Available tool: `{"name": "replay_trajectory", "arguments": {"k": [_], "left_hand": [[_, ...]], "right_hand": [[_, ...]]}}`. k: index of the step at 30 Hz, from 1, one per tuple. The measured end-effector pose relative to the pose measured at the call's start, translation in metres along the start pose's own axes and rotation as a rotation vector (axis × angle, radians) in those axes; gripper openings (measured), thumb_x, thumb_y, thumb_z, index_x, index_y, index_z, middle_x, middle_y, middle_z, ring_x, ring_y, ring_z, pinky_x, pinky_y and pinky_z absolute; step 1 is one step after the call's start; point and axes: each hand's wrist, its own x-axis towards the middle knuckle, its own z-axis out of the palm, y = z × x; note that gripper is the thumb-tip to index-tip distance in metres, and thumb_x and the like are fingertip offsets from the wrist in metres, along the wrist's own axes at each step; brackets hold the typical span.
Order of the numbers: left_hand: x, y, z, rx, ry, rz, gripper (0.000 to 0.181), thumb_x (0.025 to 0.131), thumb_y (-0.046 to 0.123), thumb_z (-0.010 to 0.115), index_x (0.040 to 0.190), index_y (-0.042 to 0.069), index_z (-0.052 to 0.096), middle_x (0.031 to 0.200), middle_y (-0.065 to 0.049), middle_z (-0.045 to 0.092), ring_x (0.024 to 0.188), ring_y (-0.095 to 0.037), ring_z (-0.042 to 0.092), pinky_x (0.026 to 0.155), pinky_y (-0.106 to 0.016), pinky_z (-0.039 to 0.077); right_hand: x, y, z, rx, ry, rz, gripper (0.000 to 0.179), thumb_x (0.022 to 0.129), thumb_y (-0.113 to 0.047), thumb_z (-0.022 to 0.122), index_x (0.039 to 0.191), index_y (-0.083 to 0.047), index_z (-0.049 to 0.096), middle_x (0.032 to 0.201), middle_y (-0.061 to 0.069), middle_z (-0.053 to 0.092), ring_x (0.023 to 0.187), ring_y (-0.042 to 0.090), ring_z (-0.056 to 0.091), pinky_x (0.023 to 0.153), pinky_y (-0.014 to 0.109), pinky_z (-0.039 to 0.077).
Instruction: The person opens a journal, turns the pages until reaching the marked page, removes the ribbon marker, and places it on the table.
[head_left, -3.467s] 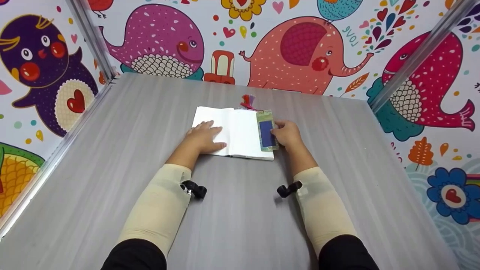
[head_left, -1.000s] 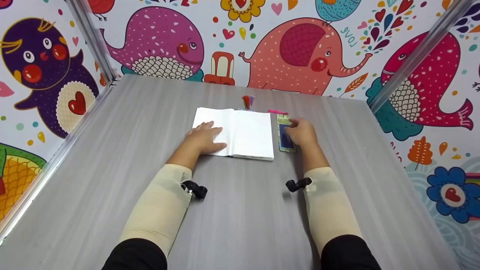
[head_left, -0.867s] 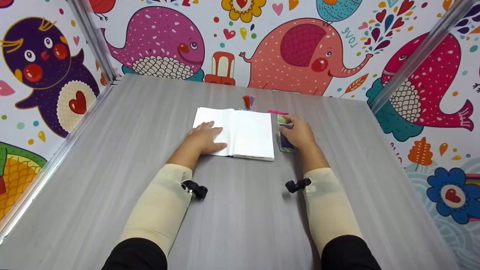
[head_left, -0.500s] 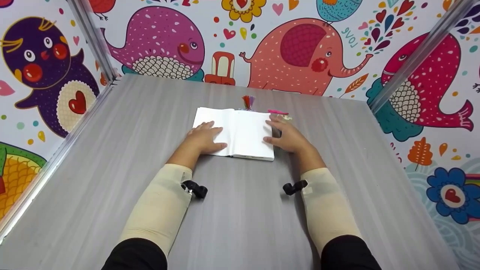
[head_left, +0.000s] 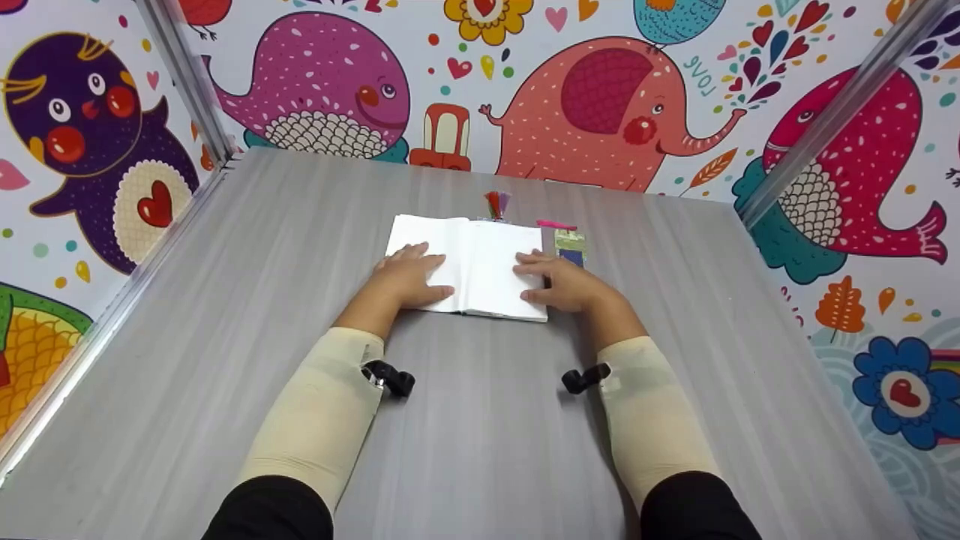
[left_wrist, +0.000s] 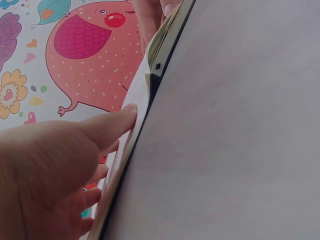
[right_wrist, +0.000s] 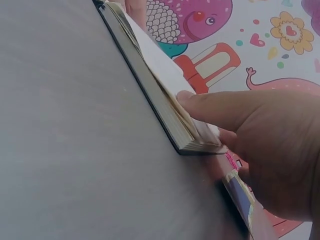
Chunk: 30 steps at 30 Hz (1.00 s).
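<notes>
Open book [head_left: 486, 270] touched from 2 sides

On the table [head_left: 465, 420], the book is laid open. Its left page [head_left: 426, 229] is covered by the left hand [head_left: 409, 277], fingers spread; its right page [head_left: 491, 255] is touched by the right hand [head_left: 559, 281], fingers extended. Nothing is seen gripped in either. Right of the book, the bookmark [head_left: 570, 244] is partly hidden by the right hand. Pressure is best spread lightly and evenly across the book, so no page is creased or bookmark nudged.

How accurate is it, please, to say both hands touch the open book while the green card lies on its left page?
Not quite: the head view shows the green card on the table, right of the open book; the rest is right.
</notes>
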Motion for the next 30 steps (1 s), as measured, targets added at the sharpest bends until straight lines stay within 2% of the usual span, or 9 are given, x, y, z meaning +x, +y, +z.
{"name": "replay_trajectory", "arguments": {"k": [6,13,19,25,30], "left_hand": [[0.000,0.001,0.001,0.001,0.001,-0.007,0.079,0.102,0.061,0.058,0.168,0.024,0.037,0.182,-0.011,0.017,0.169,-0.040,0.011,0.135,-0.065,0.013],[-0.002,0.006,0.001,-0.003,0.012,-0.022,0.078,0.103,0.060,0.056,0.168,0.022,0.038,0.181,-0.013,0.018,0.169,-0.041,0.011,0.135,-0.064,0.013],[0.000,0.008,0.003,0.000,0.021,-0.027,0.077,0.103,0.058,0.055,0.168,0.021,0.038,0.181,-0.014,0.018,0.168,-0.042,0.012,0.135,-0.065,0.013],[0.001,0.008,0.005,-0.007,0.037,-0.022,0.077,0.102,0.055,0.054,0.168,0.020,0.038,0.181,-0.014,0.018,0.168,-0.042,0.014,0.134,-0.065,0.015],[0.002,0.009,0.006,0.001,0.049,-0.020,0.077,0.101,0.055,0.054,0.167,0.019,0.040,0.180,-0.016,0.021,0.167,-0.043,0.017,0.133,-0.067,0.017]], "right_hand": [[-0.001,-0.005,-0.001,0.000,-0.032,0.019,0.065,0.101,-0.038,0.074,0.161,-0.025,0.051,0.175,-0.009,0.036,0.169,0.020,0.020,0.137,0.052,0.020],[-0.007,-0.014,-0.007,-0.055,-0.090,0.062,0.092,0.085,-0.047,0.090,0.164,-0.027,0.046,0.177,-0.013,0.032,0.169,0.019,0.018,0.136,0.054,0.020],[-0.010,-0.021,-0.009,-0.078,-0.106,0.111,0.097,0.080,-0.045,0.094,0.164,-0.031,0.046,0.176,-0.016,0.033,0.169,0.019,0.020,0.135,0.057,0.022],[-0.010,-0.023,-0.009,-0.046,-0.090,0.148,0.084,0.083,-0.042,0.091,0.158,-0.031,0.055,0.173,-0.014,0.040,0.167,0.021,0.028,0.133,0.057,0.029],[-0.009,-0.021,-0.011,0.032,-0.053,0.129,0.054,0.093,-0.041,0.081,0.144,-0.025,0.070,0.169,-0.007,0.049,0.162,0.025,0.038,0.130,0.055,0.035]]}}
